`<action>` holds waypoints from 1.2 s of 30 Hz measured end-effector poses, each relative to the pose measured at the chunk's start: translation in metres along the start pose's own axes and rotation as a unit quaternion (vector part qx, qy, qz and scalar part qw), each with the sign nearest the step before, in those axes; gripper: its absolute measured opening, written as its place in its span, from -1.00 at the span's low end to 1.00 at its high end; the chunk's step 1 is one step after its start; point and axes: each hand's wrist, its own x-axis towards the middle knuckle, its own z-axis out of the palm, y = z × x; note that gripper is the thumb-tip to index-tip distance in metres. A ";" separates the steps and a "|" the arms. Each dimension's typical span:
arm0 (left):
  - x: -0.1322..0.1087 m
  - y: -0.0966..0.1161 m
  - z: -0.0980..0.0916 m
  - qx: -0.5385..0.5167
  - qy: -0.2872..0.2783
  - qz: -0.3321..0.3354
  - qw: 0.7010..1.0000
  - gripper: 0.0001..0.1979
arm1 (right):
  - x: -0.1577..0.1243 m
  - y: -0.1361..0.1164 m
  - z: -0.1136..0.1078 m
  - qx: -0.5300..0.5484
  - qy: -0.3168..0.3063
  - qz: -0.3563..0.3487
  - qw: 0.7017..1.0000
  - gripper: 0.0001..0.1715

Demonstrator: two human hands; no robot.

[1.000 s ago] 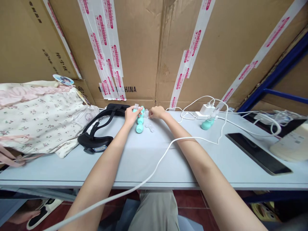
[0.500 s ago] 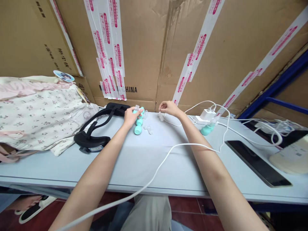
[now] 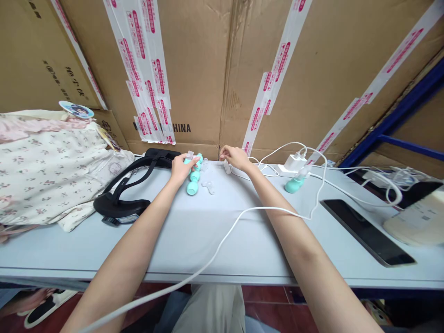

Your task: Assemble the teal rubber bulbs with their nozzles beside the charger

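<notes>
My left hand (image 3: 182, 168) is closed around a mint-green bulb piece with a clear top (image 3: 189, 156). Beside its fingers, more rounded mint-green bulb pieces (image 3: 192, 187) lie in a row on the table. Just right of them are small clear plastic parts (image 3: 208, 187). Near the cardboard, my right hand (image 3: 235, 157) has its fingers curled together; what they pinch, if anything, is too small to make out. Below those fingers lie clear plastic pieces (image 3: 226, 167). Farther right stands another mint-green bulb (image 3: 294, 185) with a clear top.
A black head strap (image 3: 121, 206) and floral fabric (image 3: 52, 171) lie at left. At right are a white charger (image 3: 294, 162), a dark phone (image 3: 367, 231) and tangled cables. One white cable (image 3: 222, 245) crosses over my right forearm. Tall cardboard (image 3: 197, 69) backs the table (image 3: 222, 231).
The whole view has shifted slightly, so things appear farther left. My right hand has moved a little left over the clear pieces. My left hand stays at the mint-green pieces.
</notes>
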 end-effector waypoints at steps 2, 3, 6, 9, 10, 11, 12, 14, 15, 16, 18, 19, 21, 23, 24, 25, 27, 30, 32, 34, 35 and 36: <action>0.000 0.000 0.000 -0.002 0.001 0.001 1.000 -0.70 | 0.001 0.000 0.001 -0.005 0.001 -0.001 1.000 -0.82; 0.000 0.000 0.000 -0.002 0.001 0.001 1.000 -0.70 | 0.001 0.000 0.002 -0.010 0.005 0.000 1.000 -0.83; 0.000 0.000 0.000 0.003 0.003 -0.001 1.000 -0.71 | 0.001 -0.001 0.002 -0.030 0.026 -0.008 0.999 -0.85; 0.000 0.000 0.000 0.014 0.004 0.002 1.000 -0.71 | 0.001 -0.003 0.002 -0.030 0.013 -0.005 0.999 -0.85; 0.000 0.000 0.000 0.017 0.004 0.004 1.000 -0.71 | 0.001 -0.004 0.003 -0.028 -0.001 0.003 1.000 -0.84; 0.000 0.000 0.000 0.020 0.005 0.005 1.000 -0.71 | 0.001 -0.005 0.004 -0.029 -0.015 0.011 0.999 -0.83; 0.001 -0.001 0.000 0.024 0.005 0.007 1.000 -0.71 | 0.002 -0.006 0.004 -0.034 -0.026 0.015 0.999 -0.83; 0.001 -0.003 0.000 0.029 0.006 0.011 1.000 -0.70 | 0.002 -0.007 0.006 -0.050 -0.034 0.015 0.998 -0.83; 0.002 -0.004 0.000 0.030 0.005 0.014 0.999 -0.70 | 0.003 -0.008 0.007 -0.061 -0.034 0.014 0.997 -0.83; 0.002 -0.004 0.001 0.029 0.004 0.016 0.999 -0.69 | 0.003 -0.008 0.008 -0.074 -0.034 0.014 0.997 -0.83; 0.002 -0.005 0.001 0.028 0.003 0.017 0.999 -0.69 | 0.004 -0.008 0.008 -0.105 -0.035 0.011 0.994 -0.84; 0.002 -0.004 0.001 0.029 0.003 0.017 0.999 -0.70 | 0.004 -0.008 0.009 -0.122 -0.037 0.009 0.992 -0.85; 0.001 -0.003 0.000 0.031 0.003 0.015 0.999 -0.71 | 0.004 -0.008 0.009 -0.155 -0.043 0.004 0.987 -0.84; 0.001 -0.001 0.000 0.032 0.002 0.013 0.999 -0.71 | 0.004 -0.009 0.009 -0.187 -0.051 -0.001 0.981 -0.82; 0.000 0.000 0.000 0.031 0.001 0.012 0.999 -0.71 | 0.004 -0.010 0.009 -0.203 -0.056 -0.007 0.977 -0.80; 0.000 0.001 -0.001 0.031 0.001 0.012 0.999 -0.71 | 0.003 -0.012 0.010 -0.219 -0.062 -0.018 0.973 -0.79; -0.001 0.002 -0.002 0.030 0.003 0.015 0.999 -0.71 | 0.002 -0.017 0.011 -0.251 -0.074 -0.053 0.964 -0.76; -0.001 0.003 -0.002 0.026 0.007 0.016 1.000 -0.72 | 0.000 -0.022 0.016 -0.301 -0.084 -0.096 0.945 -0.73; 0.000 0.002 -0.003 0.021 0.008 0.014 1.000 -0.72 | -0.001 -0.023 0.019 -0.325 -0.083 -0.108 0.936 -0.70; 0.001 0.001 -0.003 0.020 0.009 0.014 1.000 -0.72 | -0.001 -0.022 0.022 -0.335 -0.080 -0.117 0.932 -0.69; 0.001 0.000 -0.003 0.022 0.008 0.014 1.000 -0.72 | -0.001 -0.021 0.023 -0.335 -0.079 -0.120 0.931 -0.69; 0.002 0.000 -0.003 0.024 0.008 0.014 1.000 -0.72 | 0.000 -0.020 0.023 -0.333 -0.079 -0.120 0.932 -0.70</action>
